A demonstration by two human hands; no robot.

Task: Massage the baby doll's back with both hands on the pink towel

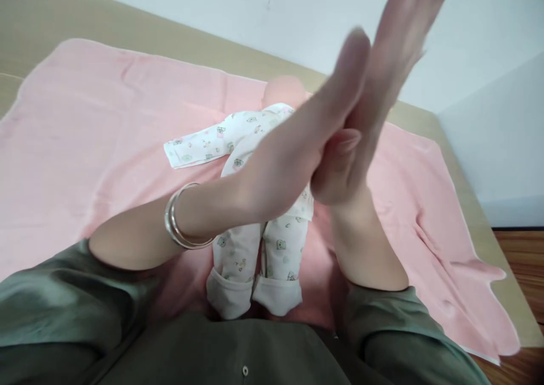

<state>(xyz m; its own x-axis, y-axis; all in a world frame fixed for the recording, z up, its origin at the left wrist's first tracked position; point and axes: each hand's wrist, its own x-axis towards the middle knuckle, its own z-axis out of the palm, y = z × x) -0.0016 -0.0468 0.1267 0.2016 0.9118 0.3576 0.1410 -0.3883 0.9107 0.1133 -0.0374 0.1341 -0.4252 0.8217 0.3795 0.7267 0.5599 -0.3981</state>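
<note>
Above the bedding, my left hand (293, 147) and my right hand (385, 68) meet palm against palm, slightly blurred. The fingers of the right hand stretch up past the top edge, and its thumb is bent across near the left palm. The left hand's fingers are straight but largely hidden behind its thumb side. Nothing shows between the palms. Beneath them lies a baby-sized figure (280, 243), doll or baby I cannot tell, in a white printed top and trousers. Its head (284, 89) is at the far end, one sleeve (198, 145) stretches left, and my hands cover its other side.
A pink blanket (127, 107) with some creases lies under the figure on a pale wooden surface (463, 164). Behind stands a white wall (212, 5). Brown wooden flooring (521, 266) shows at the right. Silver bangles (172, 218) circle my left wrist.
</note>
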